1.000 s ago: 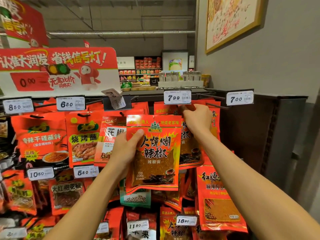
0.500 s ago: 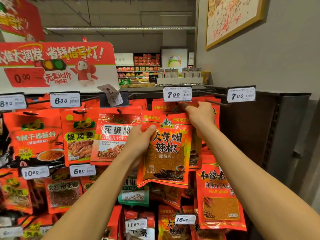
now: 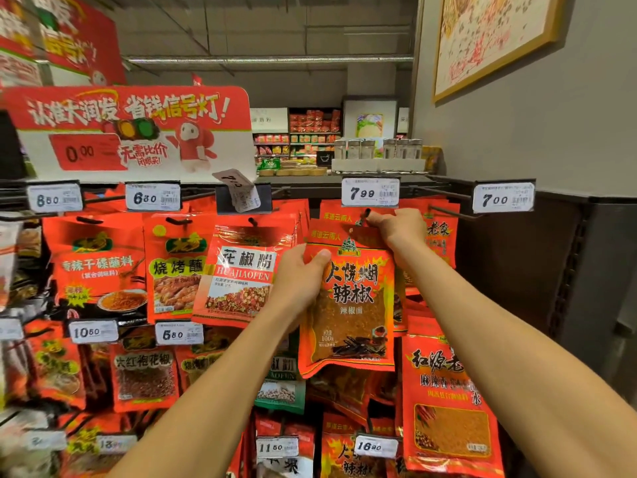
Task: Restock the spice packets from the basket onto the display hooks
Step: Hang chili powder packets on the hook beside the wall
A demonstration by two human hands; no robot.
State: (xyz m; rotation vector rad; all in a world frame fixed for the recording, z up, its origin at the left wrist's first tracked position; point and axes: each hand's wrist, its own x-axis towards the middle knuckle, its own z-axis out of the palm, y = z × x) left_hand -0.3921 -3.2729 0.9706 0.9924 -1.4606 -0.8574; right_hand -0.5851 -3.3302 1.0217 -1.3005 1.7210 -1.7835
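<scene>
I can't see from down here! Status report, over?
Left hand grips the chili packet by its side. Right hand pinches its top at the hook under the 7.99 tag. Packet not yet hung. Nothing in the way.

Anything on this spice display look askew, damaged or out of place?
Yes: one price tag reading 7.00, on the top row between the 6.80 tag and the 7.99 tag, is twisted and hanging crooked out of its black holder, while the neighbouring tags sit flat. Nothing looks spilled or torn.
</scene>
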